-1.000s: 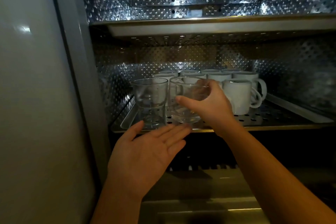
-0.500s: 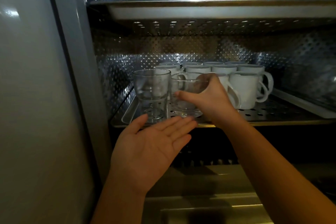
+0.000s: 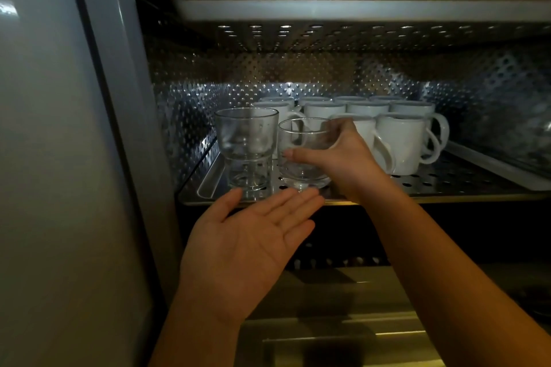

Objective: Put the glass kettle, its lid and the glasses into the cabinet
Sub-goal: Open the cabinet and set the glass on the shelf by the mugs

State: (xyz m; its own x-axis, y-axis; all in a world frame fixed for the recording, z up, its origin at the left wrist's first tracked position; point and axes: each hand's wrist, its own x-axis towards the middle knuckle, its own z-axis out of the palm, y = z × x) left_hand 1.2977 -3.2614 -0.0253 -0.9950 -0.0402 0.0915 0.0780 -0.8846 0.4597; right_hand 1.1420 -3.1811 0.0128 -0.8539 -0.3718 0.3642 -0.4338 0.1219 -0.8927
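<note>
Short glass [image 3: 304, 155], upright on the perforated cabinet tray [image 3: 447, 179] near its front edge, gripped by the right hand [image 3: 337, 158]. Just left stands a taller glass [image 3: 246, 149]; white mugs [image 3: 399, 143] crowd behind. Left hand [image 3: 241, 247] spread, palm up, below the tray's front edge.

From where I stand, nothing here can be read. The two clear glasses [image 3: 246, 148] by the right hand [image 3: 340, 158] carry no print or logo, and the white mugs [image 3: 399, 143] just beyond that hand show plain sides with no lettering. The perforated metal tray [image 3: 447, 185] under them bears only its holes, no stamp or number that I can make out. The grey door [image 3: 53, 158] out past the left hand [image 3: 241, 247] shows only a glare spot, no sticker or sign. The cabinet is dim, so any fine marking would be lost anyway.
</note>
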